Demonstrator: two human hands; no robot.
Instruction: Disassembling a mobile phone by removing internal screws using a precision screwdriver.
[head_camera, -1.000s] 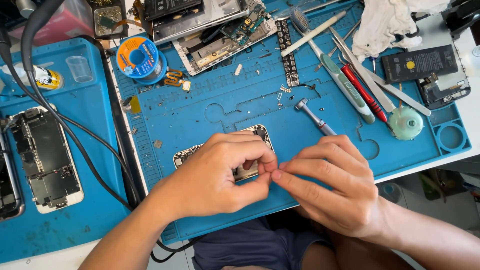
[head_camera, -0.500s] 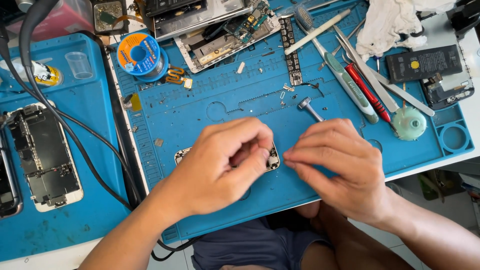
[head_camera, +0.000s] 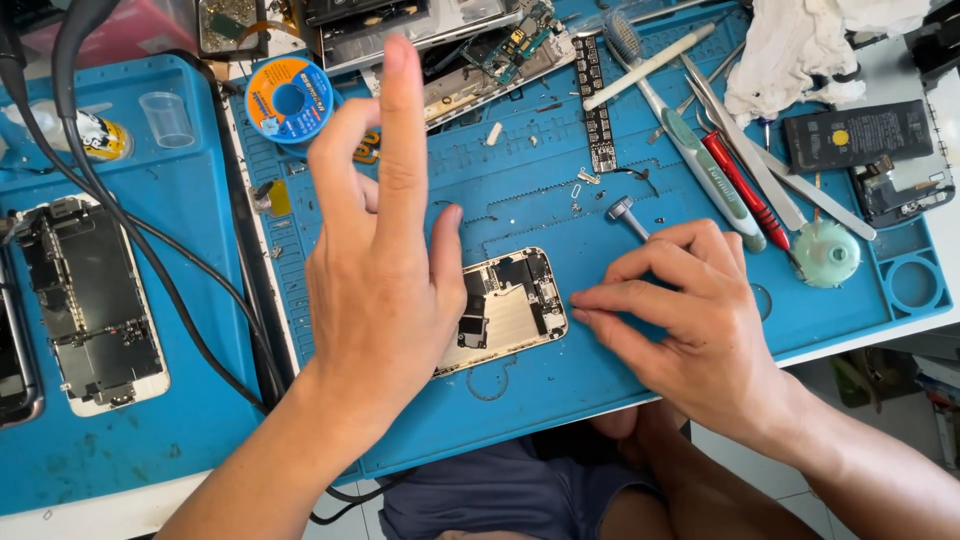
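Note:
An opened phone body (head_camera: 510, 310), its boards and metal shields exposed, lies on the blue work mat (head_camera: 520, 190). My left hand (head_camera: 385, 270) is lifted above the phone's left part, fingers spread and the index finger pointing away from me; it holds nothing and hides that end of the phone. My right hand (head_camera: 690, 320) rests on the mat just right of the phone, thumb and forefinger pinched together at the phone's right edge. Whether something tiny sits between them cannot be seen. A small metal-headed screwdriver (head_camera: 625, 215) lies just beyond my right hand.
A second opened phone (head_camera: 95, 310) lies on the left mat beside a black cable (head_camera: 150, 250). Behind are a solder spool (head_camera: 288, 100), tweezers (head_camera: 740, 140), a red-handled tool (head_camera: 735, 185), a round green dish (head_camera: 825, 253), a black battery (head_camera: 858, 135), and a white cloth (head_camera: 800, 50).
My left hand has come off the phone and risen with its fingers spread, uncovering the phone. My right hand has stayed at the phone's right edge, still pinched.

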